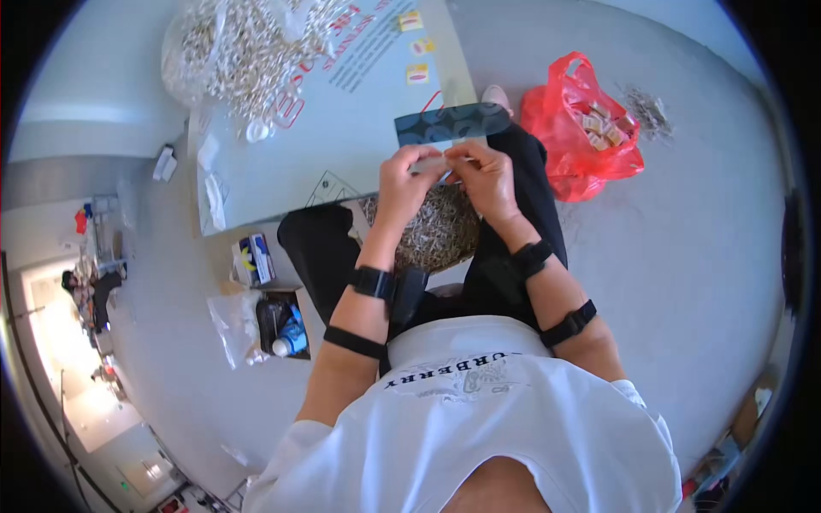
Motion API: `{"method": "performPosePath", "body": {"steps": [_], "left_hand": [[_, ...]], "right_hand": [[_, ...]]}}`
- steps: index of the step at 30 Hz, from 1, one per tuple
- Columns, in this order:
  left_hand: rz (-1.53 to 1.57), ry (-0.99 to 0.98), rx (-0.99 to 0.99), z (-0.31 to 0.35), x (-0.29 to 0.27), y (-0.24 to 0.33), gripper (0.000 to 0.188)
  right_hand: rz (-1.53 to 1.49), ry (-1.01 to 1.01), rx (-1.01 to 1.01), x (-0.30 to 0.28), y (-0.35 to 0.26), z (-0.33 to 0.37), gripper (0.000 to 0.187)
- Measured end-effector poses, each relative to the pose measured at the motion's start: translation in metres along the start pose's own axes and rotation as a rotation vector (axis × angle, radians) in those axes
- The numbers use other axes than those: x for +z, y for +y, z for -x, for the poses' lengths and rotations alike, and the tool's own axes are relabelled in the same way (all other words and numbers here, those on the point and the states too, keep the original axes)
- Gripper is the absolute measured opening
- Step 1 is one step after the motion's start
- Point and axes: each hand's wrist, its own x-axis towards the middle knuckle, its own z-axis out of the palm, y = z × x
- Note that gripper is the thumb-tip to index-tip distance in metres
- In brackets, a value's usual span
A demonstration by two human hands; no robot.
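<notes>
My left hand [406,181] and my right hand [489,184] meet over my lap, fingertips pinched close together. Between them is a small pale, partly see-through piece [437,168], whose kind I cannot make out. Directly below my hands, between my knees, a container holds a heap of small silvery-brown metal pieces [434,229]. A dark sheet [445,125] with paler round marks lies just beyond my fingers, across the board's near right corner and my right thigh.
A pale printed board [342,128] bears a clear bag [184,64] of small silvery parts and several yellow-white packets [416,74]. On the floor, a red plastic bag [556,120] of small boxes stands right; an open box with a blue-white bottle [292,335] sits left.
</notes>
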Motion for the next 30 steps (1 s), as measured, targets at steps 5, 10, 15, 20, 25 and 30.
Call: {"method": "performPosePath", "body": {"steps": [5,10,15,20,25,30], "left_hand": [[-0.592,0.146,0.592,0.008,0.002,0.006,0.022],[-0.746,0.085,0.741,0.002,0.007,0.012,0.025],[-0.732,0.136,0.661,-0.003,0.006,0.011,0.029],[-0.719,0.117,0.511,0.005,-0.009,0.001,0.024],[-0.694,0.086,0.438,0.017,-0.008,-0.012,0.015],[-0.727,0.243,0.431,0.027,-0.041,-0.019,0.011]], "right_hand": [[0.241,-0.092,-0.216,0.004,-0.006,0.0,0.006],[0.6,-0.013,-0.442,-0.005,-0.014,0.002,0.012],[0.597,0.262,-0.585,-0.051,-0.028,-0.003,0.01],[0.696,0.758,-0.418,-0.173,-0.036,-0.041,0.006],[0.816,0.813,-0.327,-0.273,0.008,-0.072,0.02],[0.514,0.581,-0.222,-0.213,0.001,-0.063,0.013]]}}
